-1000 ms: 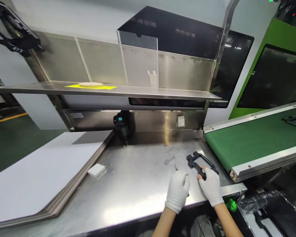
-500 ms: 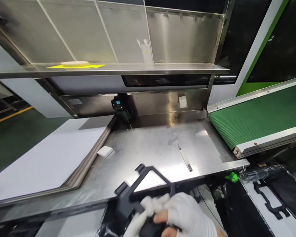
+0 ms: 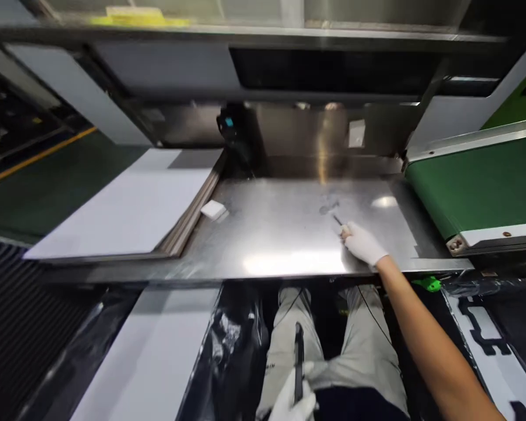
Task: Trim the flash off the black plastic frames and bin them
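Observation:
My right hand (image 3: 363,241), in a white glove with bare fingertips, reaches over the steel table (image 3: 280,228). Its fingers are closed around a slim craft knife (image 3: 337,220); the dark tip sticks out toward the back, and the hand covers the handle. Low in the view, above my lap, my gloved left hand (image 3: 293,403) grips a black plastic frame (image 3: 298,359). The frame is now seen edge-on, as a narrow upright strip, and its lower end is hidden in the fingers.
A stack of white boards (image 3: 131,204) lies on the left, beside a small white block (image 3: 213,209). A black power tool (image 3: 236,131) stands at the back. The green conveyor (image 3: 499,181) is at right. Black frames (image 3: 484,327) lie in a lined bin below it.
My right hand has left the black frame and moved forward onto the knife on the table. My left hand has lowered the frame and turned it edge-on. The view has tilted down.

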A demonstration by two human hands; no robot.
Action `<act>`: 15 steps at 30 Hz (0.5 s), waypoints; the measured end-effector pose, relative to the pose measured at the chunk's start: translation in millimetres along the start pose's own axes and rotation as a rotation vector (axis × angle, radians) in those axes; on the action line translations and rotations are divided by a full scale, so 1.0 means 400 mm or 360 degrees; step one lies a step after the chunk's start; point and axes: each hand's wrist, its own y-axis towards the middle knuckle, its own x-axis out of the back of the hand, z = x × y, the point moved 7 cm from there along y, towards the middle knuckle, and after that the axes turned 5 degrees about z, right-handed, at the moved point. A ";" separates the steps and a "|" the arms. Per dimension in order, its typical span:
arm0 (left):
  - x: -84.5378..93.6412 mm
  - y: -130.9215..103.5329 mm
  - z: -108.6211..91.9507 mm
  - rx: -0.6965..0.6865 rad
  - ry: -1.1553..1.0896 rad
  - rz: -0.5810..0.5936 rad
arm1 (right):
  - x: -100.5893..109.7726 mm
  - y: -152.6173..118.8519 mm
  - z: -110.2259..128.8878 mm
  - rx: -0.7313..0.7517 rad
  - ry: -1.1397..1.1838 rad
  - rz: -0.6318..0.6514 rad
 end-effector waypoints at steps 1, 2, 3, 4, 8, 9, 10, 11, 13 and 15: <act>-0.019 -0.011 0.025 0.0065 -0.0043 0.0000 | -0.003 -0.042 -0.017 0.0034 0.0068 0.0105; -0.039 -0.018 0.042 0.0129 -0.0069 0.0011 | -0.011 -0.092 -0.035 0.0070 0.0140 0.0227; -0.054 -0.022 0.049 0.0173 -0.0079 -0.0011 | -0.024 -0.149 -0.052 0.0123 0.0236 0.0363; -0.067 -0.023 0.049 0.0203 -0.0100 -0.0032 | -0.045 -0.211 -0.060 0.0228 0.0444 0.0535; -0.098 -0.010 0.031 0.0290 -0.0116 -0.0034 | -0.202 -0.463 -0.133 0.0154 0.0782 0.1067; -0.103 -0.005 0.024 0.0274 -0.0089 -0.0019 | -0.256 -0.518 -0.148 0.0079 0.0866 0.1189; -0.109 -0.001 0.016 0.0238 -0.0060 0.0006 | -0.307 -0.564 -0.158 0.0015 0.0955 0.1275; -0.115 0.003 0.008 0.0198 -0.0036 0.0033 | -0.351 -0.600 -0.164 -0.0031 0.1025 0.1317; -0.126 0.008 -0.008 0.0140 -0.0012 0.0088 | -0.412 -0.641 -0.170 -0.0075 0.1055 0.1283; -0.138 0.009 -0.020 0.0143 0.0009 0.0156 | -0.439 -0.652 -0.177 -0.0129 0.0968 0.1172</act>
